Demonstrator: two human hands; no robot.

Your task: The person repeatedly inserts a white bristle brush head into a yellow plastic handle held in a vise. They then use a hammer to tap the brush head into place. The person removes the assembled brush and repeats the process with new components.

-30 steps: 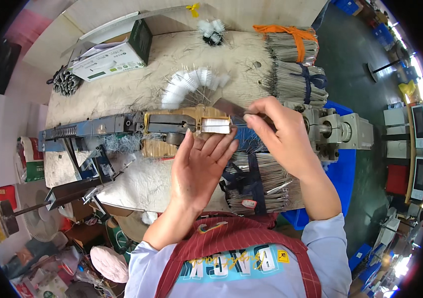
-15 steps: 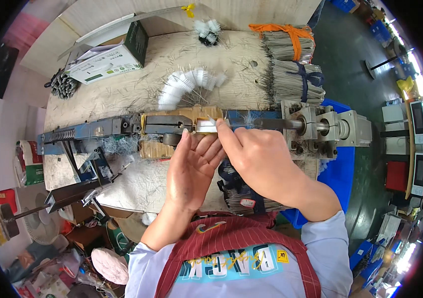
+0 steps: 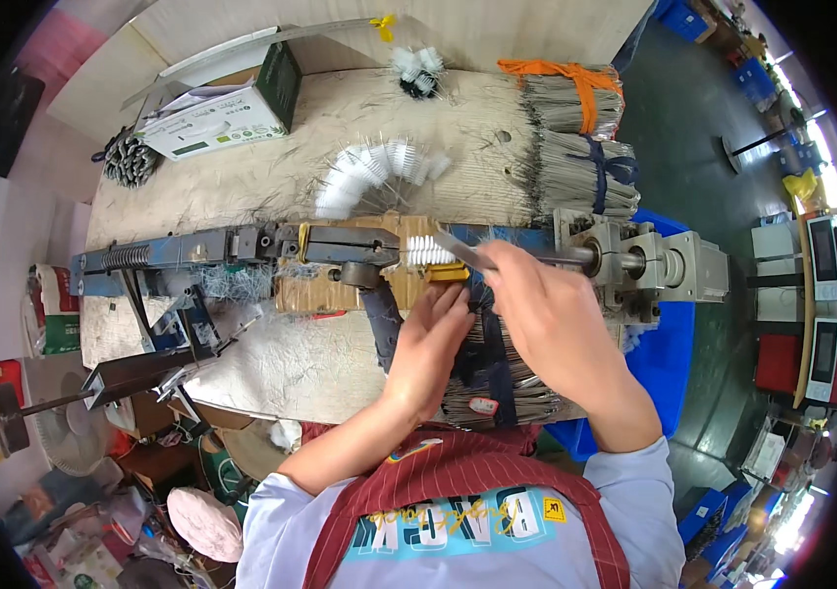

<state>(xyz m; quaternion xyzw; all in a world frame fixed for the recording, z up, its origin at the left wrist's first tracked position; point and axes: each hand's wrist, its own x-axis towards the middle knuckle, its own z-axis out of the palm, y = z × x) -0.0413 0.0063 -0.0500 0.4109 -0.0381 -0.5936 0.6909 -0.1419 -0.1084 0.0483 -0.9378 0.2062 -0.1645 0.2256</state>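
Observation:
A white twisted-wire brush (image 3: 427, 251) with spiral bristles lies in line between the dark metal jaws (image 3: 350, 244) and the shaft side of a blue bench machine (image 3: 168, 255). Just below it is a small yellow trough-like piece (image 3: 449, 273). My left hand (image 3: 430, 339) has its fingertips closed at that piece's lower edge, palm turned partly down. My right hand (image 3: 546, 309) is closed around a flat grey metal strip (image 3: 464, 249), whose tip reaches the brush's right end. A dark lever (image 3: 382, 324) hangs down beside my left hand.
Finished white brushes (image 3: 369, 172) lie in an arc behind the machine, with another brush cluster (image 3: 417, 74) farther back. Tied wire bundles (image 3: 575, 167) lie at the right. A paper-filled carton (image 3: 222, 118) stands back left; a blue bin (image 3: 659, 363) sits right of the table.
My left hand has moved right and turned from open palm-up to closed at the yellow piece. The white bristles now show as a spiral brush. My right hand has drawn slightly right; the lever is uncovered.

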